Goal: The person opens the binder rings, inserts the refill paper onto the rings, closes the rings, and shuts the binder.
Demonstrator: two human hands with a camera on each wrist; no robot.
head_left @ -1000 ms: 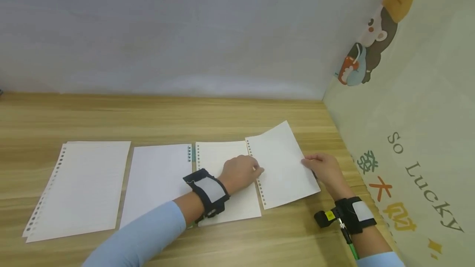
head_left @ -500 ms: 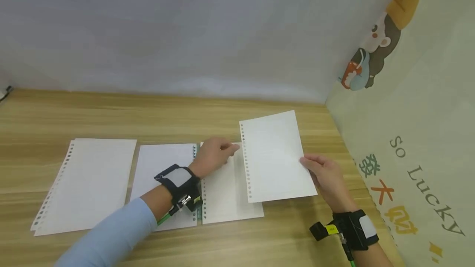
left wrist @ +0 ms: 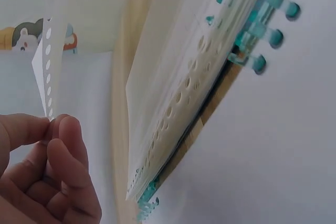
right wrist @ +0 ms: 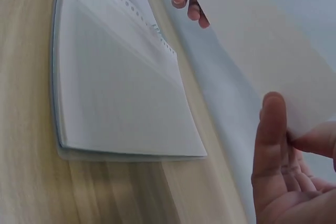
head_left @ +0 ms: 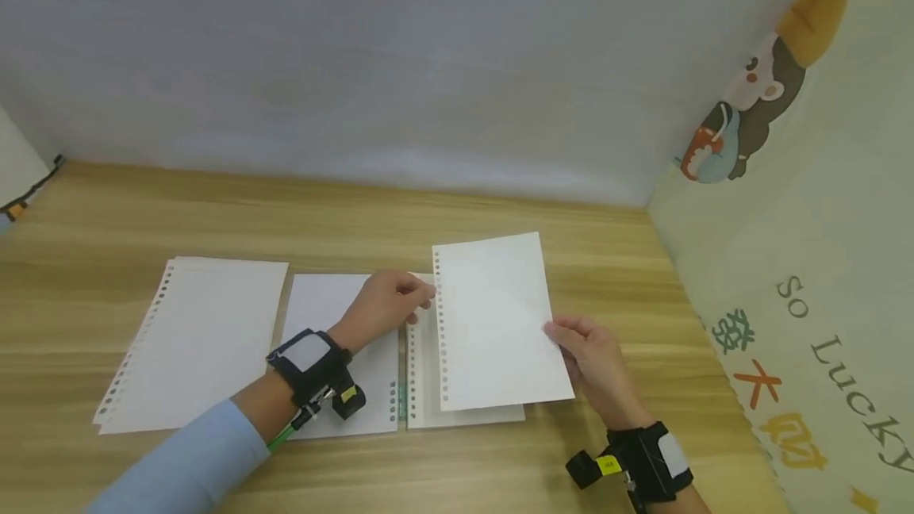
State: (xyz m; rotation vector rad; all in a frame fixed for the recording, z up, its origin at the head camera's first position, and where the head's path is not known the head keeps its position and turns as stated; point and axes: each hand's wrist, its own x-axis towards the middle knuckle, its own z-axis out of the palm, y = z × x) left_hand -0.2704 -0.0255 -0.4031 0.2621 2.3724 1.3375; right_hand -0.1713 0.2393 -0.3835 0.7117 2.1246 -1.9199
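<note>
Punched sheet [head_left: 496, 324] | left hand [head_left: 382, 308] pinches holed edge | right hand [head_left: 594, 363] pinches opposite edge

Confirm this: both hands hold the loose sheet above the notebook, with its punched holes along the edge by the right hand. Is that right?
Only the edge is wrong: in the head view, the punched holes of the loose sheet run along the edge by the left hand, not the right hand.

loose sheet [head_left: 493, 324]: white | binder rings [left wrist: 275, 38]: translucent teal | tabletop [head_left: 343, 216]: yellowish-brown wood grain | sleeve [head_left: 189, 458]: light blue
</note>
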